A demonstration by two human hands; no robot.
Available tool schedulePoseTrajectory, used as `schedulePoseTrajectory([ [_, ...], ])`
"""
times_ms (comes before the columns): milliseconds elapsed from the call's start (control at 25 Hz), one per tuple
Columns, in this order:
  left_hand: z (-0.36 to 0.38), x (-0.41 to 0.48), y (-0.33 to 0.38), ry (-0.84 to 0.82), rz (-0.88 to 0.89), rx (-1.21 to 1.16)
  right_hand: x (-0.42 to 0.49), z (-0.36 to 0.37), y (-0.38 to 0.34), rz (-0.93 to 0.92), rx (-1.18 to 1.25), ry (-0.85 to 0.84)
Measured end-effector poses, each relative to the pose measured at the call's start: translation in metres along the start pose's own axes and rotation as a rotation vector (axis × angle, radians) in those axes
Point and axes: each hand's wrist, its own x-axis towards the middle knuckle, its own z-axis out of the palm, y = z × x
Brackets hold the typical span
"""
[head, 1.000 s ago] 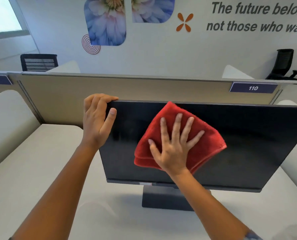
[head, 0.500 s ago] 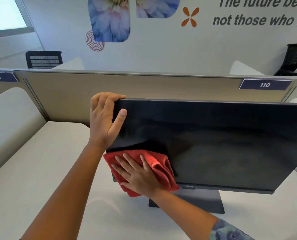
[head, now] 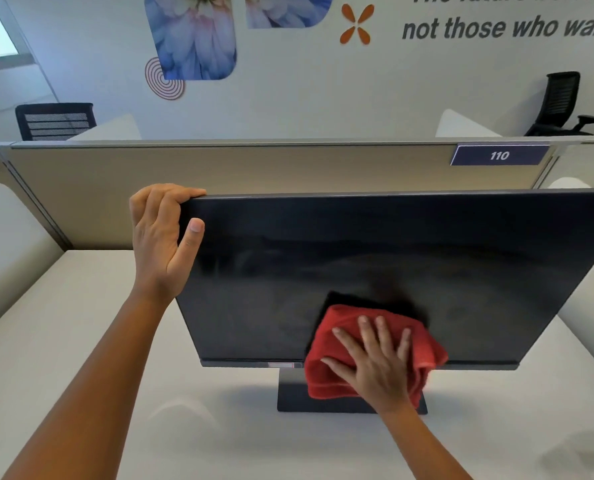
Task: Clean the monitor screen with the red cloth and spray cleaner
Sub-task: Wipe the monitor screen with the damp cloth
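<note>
A black monitor (head: 410,258) stands on a pale desk, its screen dark and off. My left hand (head: 160,237) grips the monitor's top left corner, fingers over the top edge and thumb on the screen. My right hand (head: 375,362) lies flat with fingers spread on a folded red cloth (head: 423,355), pressing it against the lower middle of the screen and the bottom bezel. The cloth hangs down over part of the monitor's stand (head: 290,393). No spray cleaner is in view.
The pale desk (head: 63,341) spreads left and right of the monitor. A beige partition (head: 254,168) with a "110" label (head: 499,155) rises behind it. Black office chairs (head: 55,121) stand beyond the partition against a decorated wall.
My right hand has slid the red cloth from mid-screen down to the lower left corner, then right along the bottom edge to the lower middle. My left hand has kept its grip.
</note>
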Motion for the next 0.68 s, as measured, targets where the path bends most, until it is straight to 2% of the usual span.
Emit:
schedulePoseTrajectory([
  [160,0.002,0.001,0.001,0.018,0.021,0.007,-0.020,-0.007,0.062,0.328,-0.030,0.033],
  [280,0.003,0.001,0.001,0.044,0.023,-0.002,-0.024,-0.015,0.089,0.727,0.049,0.026],
  [320,0.004,0.001,0.000,0.049,0.025,-0.001,-0.020,-0.018,0.094,0.801,0.088,0.037],
  [480,0.004,0.001,0.001,0.047,0.020,-0.010,0.006,-0.024,0.114,0.776,0.126,0.105],
  [680,0.003,0.002,0.004,0.034,0.013,-0.012,0.070,-0.045,0.133,0.773,0.142,0.312],
])
